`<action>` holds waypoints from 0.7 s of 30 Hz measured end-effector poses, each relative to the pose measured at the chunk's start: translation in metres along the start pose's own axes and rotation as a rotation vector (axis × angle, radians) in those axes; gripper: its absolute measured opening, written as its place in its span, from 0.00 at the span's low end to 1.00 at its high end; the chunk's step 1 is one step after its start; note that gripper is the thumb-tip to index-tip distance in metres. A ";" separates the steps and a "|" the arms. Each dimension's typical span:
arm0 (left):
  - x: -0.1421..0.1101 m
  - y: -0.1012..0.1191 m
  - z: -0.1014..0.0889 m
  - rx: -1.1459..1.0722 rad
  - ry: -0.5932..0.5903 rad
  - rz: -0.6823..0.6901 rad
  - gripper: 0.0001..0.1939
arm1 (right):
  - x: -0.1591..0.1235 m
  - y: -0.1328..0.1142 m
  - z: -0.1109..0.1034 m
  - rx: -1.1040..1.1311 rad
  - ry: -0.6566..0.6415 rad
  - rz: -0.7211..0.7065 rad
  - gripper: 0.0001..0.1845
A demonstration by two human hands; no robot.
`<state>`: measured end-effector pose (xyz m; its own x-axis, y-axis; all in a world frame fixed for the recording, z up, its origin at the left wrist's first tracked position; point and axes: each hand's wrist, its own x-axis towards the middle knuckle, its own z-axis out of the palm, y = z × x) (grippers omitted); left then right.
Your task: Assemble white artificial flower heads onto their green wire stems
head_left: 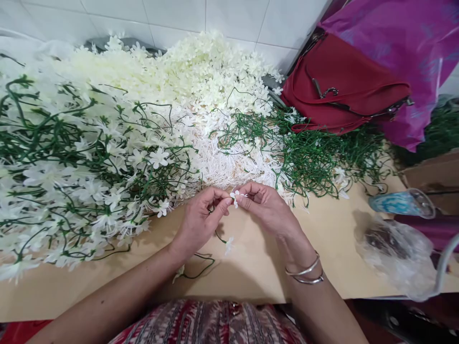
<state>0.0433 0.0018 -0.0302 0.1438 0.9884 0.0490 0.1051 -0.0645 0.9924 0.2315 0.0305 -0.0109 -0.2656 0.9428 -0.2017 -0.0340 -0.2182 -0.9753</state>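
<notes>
Both my hands meet over the tan table (322,248) near its front edge. My left hand (202,217) pinches a thin green wire stem (201,267) that droops below it and carries a small white bloom (228,244). My right hand (267,205), with two metal bangles on its wrist, pinches a small white artificial flower (235,197) at the fingertips, touching the left hand's fingers. Just beyond my hands lies a heap of white spiky flower centres (229,157).
Finished white-flowered green stems (71,172) are piled at the left. Loose cream petals (201,71) are heaped at the back, bare green stems (315,157) at the right. A red handbag (340,86), purple plastic bag (405,43), clear plastic bag (398,253) and cardboard box (433,174) stand at the right.
</notes>
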 end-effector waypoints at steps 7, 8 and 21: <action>0.000 -0.003 0.000 0.041 0.004 0.000 0.09 | 0.000 -0.002 -0.003 0.043 -0.034 0.042 0.19; 0.000 -0.003 0.000 0.040 0.002 -0.005 0.08 | 0.000 -0.002 -0.003 0.044 -0.033 0.045 0.19; 0.000 -0.004 0.003 0.054 -0.003 0.005 0.09 | 0.001 0.004 0.000 0.043 -0.014 0.039 0.17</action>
<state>0.0457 0.0018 -0.0343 0.1477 0.9876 0.0536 0.1570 -0.0769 0.9846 0.2316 0.0307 -0.0146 -0.2813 0.9297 -0.2380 -0.0650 -0.2659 -0.9618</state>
